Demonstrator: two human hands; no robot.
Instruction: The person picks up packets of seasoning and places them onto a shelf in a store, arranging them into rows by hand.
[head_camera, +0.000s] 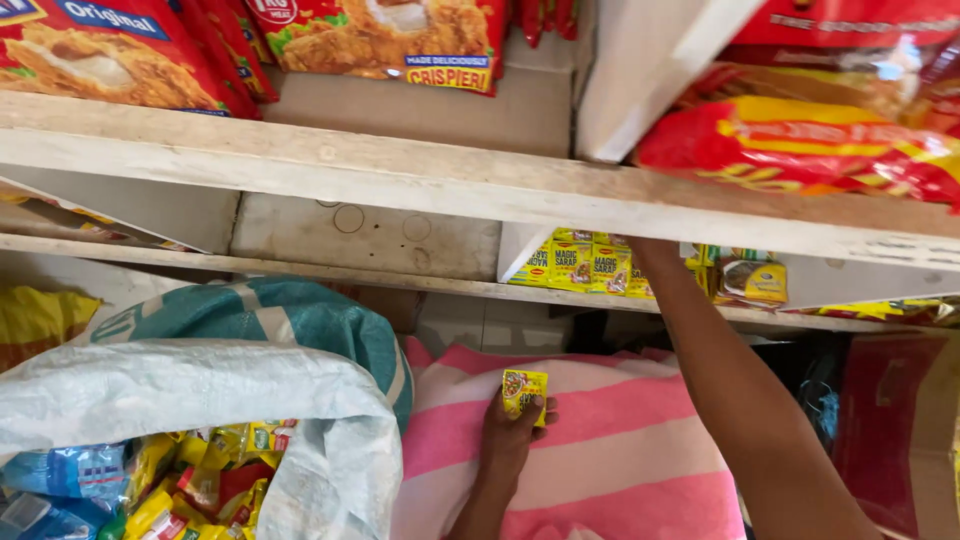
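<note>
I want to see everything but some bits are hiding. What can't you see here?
- Right hand: head view, hidden behind the wooden shelf; only the arm shows.
- Sack: head view, its contents cut off by the bottom edge.
- Small yellow packet in the left hand: its picture is too small to make out.

Soft even daylight, dim under shelves, slight edge blur

My left hand: small yellow-red sachet. Cloth: pink-white stripes. Sack: white, teal band. Shelf: pale wood. Stacked sachets: yellow.
</note>
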